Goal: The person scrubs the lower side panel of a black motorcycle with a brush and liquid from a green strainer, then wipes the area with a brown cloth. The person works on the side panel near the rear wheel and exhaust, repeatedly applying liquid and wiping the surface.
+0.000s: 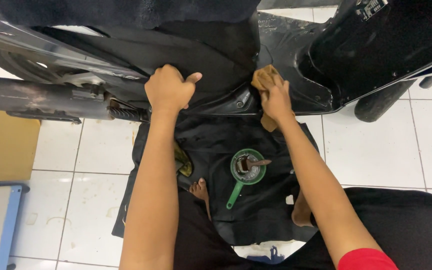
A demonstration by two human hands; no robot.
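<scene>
Two hands [168, 90] [276, 100] on scooter [211, 60], right gripping rag [266, 77].

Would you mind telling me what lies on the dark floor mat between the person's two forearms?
In the head view, a small green plastic dipper with a long handle sits there on the black mat, a brown-handled brush resting in it.
</scene>
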